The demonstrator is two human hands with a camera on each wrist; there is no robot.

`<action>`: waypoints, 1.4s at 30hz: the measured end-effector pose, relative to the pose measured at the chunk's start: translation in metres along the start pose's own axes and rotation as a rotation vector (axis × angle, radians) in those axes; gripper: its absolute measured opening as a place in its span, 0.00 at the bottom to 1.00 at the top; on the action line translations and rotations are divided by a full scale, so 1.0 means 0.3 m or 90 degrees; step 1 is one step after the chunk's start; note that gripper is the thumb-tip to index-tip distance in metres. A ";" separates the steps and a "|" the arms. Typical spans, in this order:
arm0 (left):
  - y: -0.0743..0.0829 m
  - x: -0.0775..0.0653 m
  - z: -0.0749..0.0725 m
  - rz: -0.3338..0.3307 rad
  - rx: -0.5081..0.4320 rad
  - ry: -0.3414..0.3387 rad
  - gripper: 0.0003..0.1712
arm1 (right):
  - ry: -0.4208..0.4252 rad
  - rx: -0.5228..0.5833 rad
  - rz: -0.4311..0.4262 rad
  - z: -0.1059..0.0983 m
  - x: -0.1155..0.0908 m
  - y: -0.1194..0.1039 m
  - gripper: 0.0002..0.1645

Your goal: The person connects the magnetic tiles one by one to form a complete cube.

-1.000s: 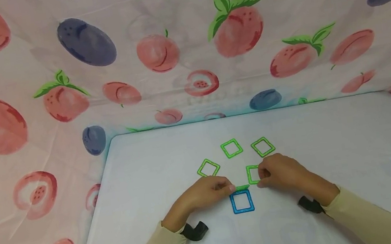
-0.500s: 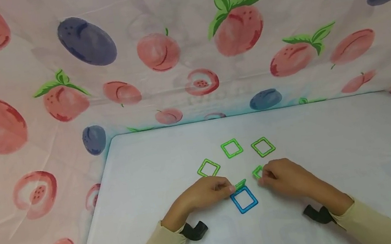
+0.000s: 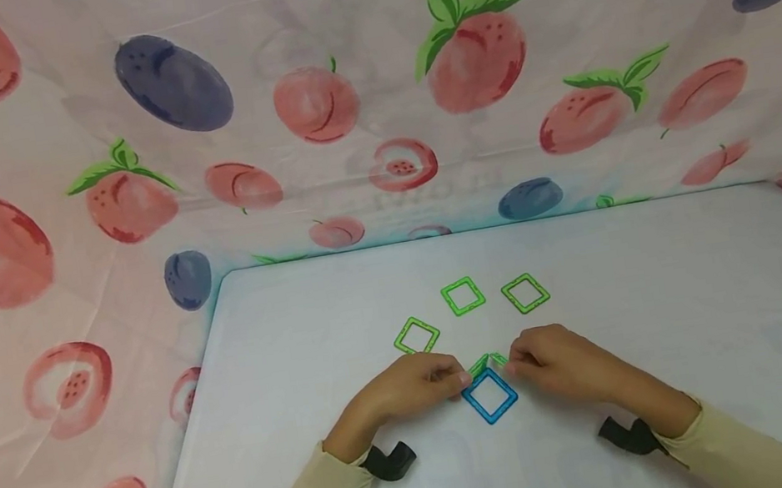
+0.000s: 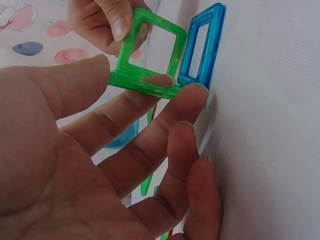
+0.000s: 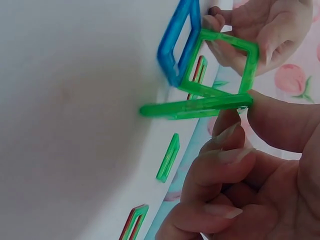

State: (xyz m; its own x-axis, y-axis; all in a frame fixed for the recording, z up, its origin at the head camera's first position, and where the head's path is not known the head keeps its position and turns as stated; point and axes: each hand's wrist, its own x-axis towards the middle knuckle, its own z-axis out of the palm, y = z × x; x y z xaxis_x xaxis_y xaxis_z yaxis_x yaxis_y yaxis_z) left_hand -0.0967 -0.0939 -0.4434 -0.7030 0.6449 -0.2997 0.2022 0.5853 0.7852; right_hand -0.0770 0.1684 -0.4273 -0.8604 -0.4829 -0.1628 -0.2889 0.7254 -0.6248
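Left grip (image 3: 418, 383): angled inward, pinching green frame (image 4: 131, 83) | right grip (image 3: 564, 364): mirrored, pinching second green frame (image 5: 195, 106)

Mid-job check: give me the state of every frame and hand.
Blue square frame, flat on the tabletop
Near-left green square frame, upright
Near-right green square frame, upright
Loose left green square frame, flat
Loose middle green square frame, flat
Loose right green square frame, flat
Left hand, pinching near-left frame
Right hand, pinching near-right frame
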 end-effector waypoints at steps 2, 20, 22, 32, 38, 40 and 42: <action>0.000 0.001 0.001 0.000 0.002 0.000 0.17 | -0.005 0.003 0.002 -0.004 0.001 -0.007 0.08; 0.015 0.006 0.006 -0.001 -0.007 -0.010 0.16 | -0.010 0.028 0.045 -0.017 0.012 -0.018 0.10; 0.017 0.007 0.006 0.002 -0.005 -0.013 0.17 | -0.007 0.026 0.038 -0.018 0.013 -0.013 0.10; 0.023 0.006 0.010 -0.003 -0.016 -0.015 0.18 | 0.009 0.012 -0.006 -0.031 0.004 0.010 0.07; 0.026 0.005 0.010 -0.002 -0.012 -0.012 0.18 | 0.003 0.035 0.007 -0.053 -0.006 0.016 0.10; 0.025 0.005 0.008 0.001 -0.008 -0.013 0.18 | -0.003 0.045 -0.004 -0.055 -0.009 0.018 0.08; 0.023 0.005 0.006 0.000 -0.001 -0.014 0.18 | -0.006 0.049 -0.019 -0.052 -0.011 0.021 0.07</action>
State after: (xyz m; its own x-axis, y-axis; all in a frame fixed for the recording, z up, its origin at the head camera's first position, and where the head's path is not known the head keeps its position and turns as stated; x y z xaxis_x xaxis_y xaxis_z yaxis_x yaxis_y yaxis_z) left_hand -0.0951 -0.0881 -0.4393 -0.6882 0.6554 -0.3112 0.2010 0.5843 0.7862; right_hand -0.0827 0.1822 -0.4188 -0.8476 -0.5088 -0.1504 -0.2810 0.6709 -0.6862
